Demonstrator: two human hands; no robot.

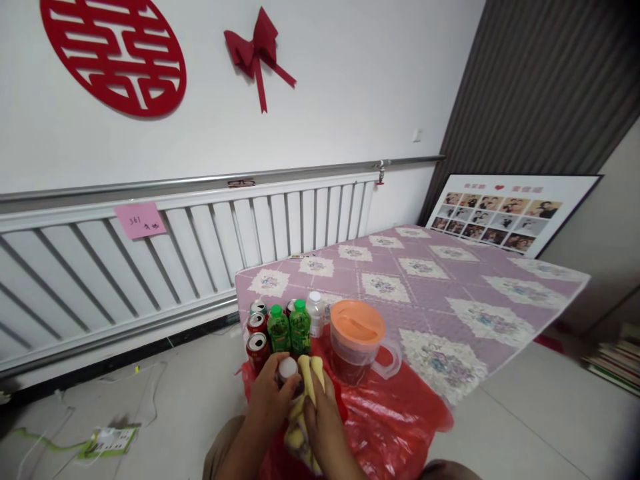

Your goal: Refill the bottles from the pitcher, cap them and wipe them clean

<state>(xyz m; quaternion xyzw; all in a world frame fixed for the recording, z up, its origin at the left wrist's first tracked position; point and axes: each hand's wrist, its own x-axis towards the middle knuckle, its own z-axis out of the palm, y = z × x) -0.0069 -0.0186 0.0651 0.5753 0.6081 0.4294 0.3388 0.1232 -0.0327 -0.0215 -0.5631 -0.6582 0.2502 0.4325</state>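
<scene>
My left hand (pixel 269 400) is wrapped round a small bottle with a white cap (pixel 287 368), held upright over the red plastic sheet (pixel 385 420). My right hand (pixel 325 417) is closed on a yellow cloth (pixel 307 387) pressed against the bottle's side. Just beyond stand two green bottles (pixel 290 328), a clear bottle with a white cap (pixel 315 313) and several red drink cans (pixel 257 333). A clear pitcher with an orange lid (pixel 357 340) stands to the right of them.
The table carries a purple patterned cloth (pixel 425 280). A white slatted radiator cover (pixel 175 253) with a pink note (pixel 139 220) runs along the wall behind. A framed photo collage (pixel 500 213) leans at the right. Papers and cables lie on the floor at left (pixel 107 440); books are stacked at far right (pixel 615 363).
</scene>
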